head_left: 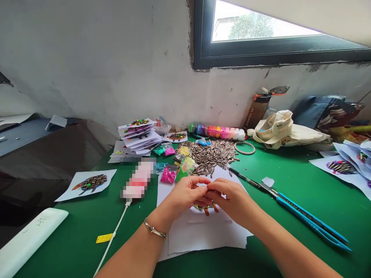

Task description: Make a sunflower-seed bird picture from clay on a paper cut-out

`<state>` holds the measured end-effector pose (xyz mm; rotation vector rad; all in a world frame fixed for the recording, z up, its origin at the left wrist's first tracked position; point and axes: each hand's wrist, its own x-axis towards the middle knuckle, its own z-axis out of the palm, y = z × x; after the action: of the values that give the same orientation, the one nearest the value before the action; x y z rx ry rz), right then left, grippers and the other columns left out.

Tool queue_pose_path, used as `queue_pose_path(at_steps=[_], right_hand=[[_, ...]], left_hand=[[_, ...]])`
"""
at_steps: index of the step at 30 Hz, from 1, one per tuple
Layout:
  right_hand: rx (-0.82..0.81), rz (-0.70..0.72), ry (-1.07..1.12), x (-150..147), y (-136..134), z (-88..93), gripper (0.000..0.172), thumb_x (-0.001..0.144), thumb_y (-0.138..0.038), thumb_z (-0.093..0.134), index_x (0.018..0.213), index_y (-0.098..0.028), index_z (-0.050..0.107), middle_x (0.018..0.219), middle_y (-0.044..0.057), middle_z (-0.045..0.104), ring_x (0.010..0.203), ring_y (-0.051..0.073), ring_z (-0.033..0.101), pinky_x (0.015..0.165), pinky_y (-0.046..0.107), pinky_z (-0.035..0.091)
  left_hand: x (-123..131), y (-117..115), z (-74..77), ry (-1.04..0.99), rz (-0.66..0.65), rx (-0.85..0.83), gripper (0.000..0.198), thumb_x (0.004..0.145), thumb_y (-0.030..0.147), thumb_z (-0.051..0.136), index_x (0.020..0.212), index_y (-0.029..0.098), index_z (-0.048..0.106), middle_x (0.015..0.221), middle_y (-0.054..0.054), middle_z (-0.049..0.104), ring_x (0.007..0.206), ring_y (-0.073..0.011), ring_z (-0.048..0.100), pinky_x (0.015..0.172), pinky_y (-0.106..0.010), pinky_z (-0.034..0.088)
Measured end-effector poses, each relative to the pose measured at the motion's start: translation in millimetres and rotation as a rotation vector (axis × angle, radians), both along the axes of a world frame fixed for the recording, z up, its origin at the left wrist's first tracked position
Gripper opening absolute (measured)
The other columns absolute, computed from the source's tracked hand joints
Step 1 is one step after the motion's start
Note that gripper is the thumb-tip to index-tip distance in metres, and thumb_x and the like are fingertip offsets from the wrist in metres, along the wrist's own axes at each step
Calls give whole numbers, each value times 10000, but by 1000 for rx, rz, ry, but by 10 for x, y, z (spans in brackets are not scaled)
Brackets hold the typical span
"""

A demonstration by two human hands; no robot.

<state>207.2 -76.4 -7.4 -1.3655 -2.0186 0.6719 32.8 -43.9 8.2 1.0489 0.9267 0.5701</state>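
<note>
My left hand (pixel 188 192) and my right hand (pixel 230 195) meet over a stack of white paper (pixel 205 241), fingertips pinched together. Whatever is between them is too small or hidden to make out. Below the fingers, a small craft picture (pixel 207 211) with yellow-green edging and orange feet shows in part; my hands cover most of it. Just beyond lies a heap of striped sunflower seeds (pixel 216 154). Small bags of coloured clay sit beside the heap, among them a pink one (pixel 168 175) and a green one (pixel 184 168).
Finished-looking seed pictures form a pile (pixel 140 137) at back left; another card (pixel 91 184) lies nearer. A white cable (pixel 114 231) crosses the left side. To the right are a blue-handled long tool (pixel 313 222), a tape roll (pixel 245 148), a bottle (pixel 256 110) and a cloth bag (pixel 278 131).
</note>
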Motion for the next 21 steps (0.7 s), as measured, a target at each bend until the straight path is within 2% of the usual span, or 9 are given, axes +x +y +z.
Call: queue_pose_path(at_steps=[4,9,12,16,21], right_hand=[[-8,-85,-26,55,12,19,136,884,-202,578,776,-213,660,741,-6,608,671,129,536,612,240,394],[-25,-141,-122,93,38,32,72,826,-173,613,762,-204,600,752,-16,601,694,136,529,619,243,387],[-37,-65,-157,88,33,29,146,860,-188,587,719,-199,623,728,0,609,718,147,543,642,250,392],[-4,80,-135,81,10,6,291,892,-100,502,679,-206,670,750,22,648,799,155,570,722,248,412],[-22,101,-125,61,5,-28,325,812,14,478,703,-221,675,674,-17,657,763,151,558,709,239,392]], left_hand=[[-52,50,18,49,57,39,444,711,362,791,1075,144,661,819,-76,743,706,-160,703,699,-278,546],[-147,157,19,87,148,112,363,717,370,781,983,138,695,841,-65,731,725,-151,689,748,-299,548],[-170,192,1,86,160,144,394,691,421,792,961,146,707,854,-73,738,736,-160,689,737,-299,540],[-164,203,-22,97,170,155,415,673,447,799,947,145,717,845,-84,745,735,-170,690,729,-304,538],[-172,217,-37,104,174,160,417,671,455,799,942,148,721,839,-84,747,731,-172,692,727,-309,538]])
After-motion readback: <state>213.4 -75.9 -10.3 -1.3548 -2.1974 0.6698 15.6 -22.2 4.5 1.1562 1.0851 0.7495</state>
